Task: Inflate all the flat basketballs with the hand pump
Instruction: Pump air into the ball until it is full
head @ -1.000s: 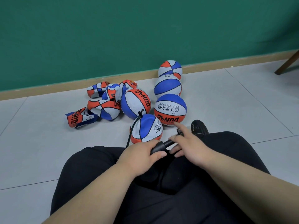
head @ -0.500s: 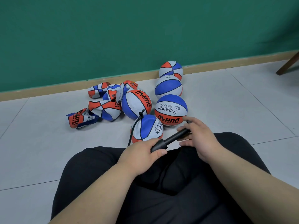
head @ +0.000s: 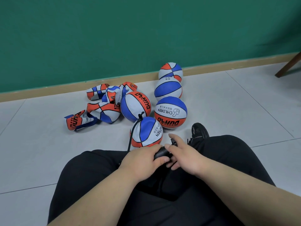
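Left hand (head: 141,159) grips the black hand pump (head: 160,153) and right hand (head: 185,157) wraps its handle end, low centre. The hose (head: 132,132) climbs to the hooked-up basketball (head: 146,132) just above, which looks nearly round. Beyond it sit four full balls (head: 170,112). At centre left lie the flat balls (head: 104,113), four or five, too tangled to count. Roughly halfway, by the look.

Pump (head: 160,153) lay across the lap (head: 101,173), left hand (head: 140,159) on its barrel, right hand (head: 184,156) at the handle end. Hose (head: 132,132) ran forward to the nearest ball (head: 146,132), just ahead of the knees. Behind it were four round balls (head: 170,112) - three in a row toward the wall (head: 146,30), one left of that row. Flat balls (head: 101,108) were piled further left. Shoe (head: 199,130) sat right of the nearest ball.
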